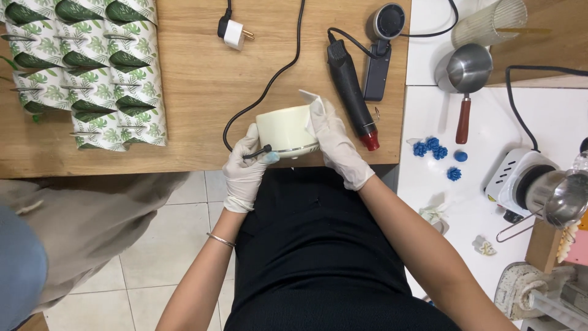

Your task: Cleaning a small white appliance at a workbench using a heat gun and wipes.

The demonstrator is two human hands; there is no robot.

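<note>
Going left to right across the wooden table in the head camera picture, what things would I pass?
Stack of leaf-print paper packs → white plug → cream jar, held between left hand and right hand → black heat gun → steel pitcher → blue flowers → small hotplate.

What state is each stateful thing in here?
Cream jar: on its side, held by both hands.
Left hand: gloved, gripping a thin dark tool.
Right hand: gloved, on the jar.
White plug: unplugged.
Heat gun: lying flat.

Bright even overhead light, soft shadows, sharp focus, slight edge distortion
</note>
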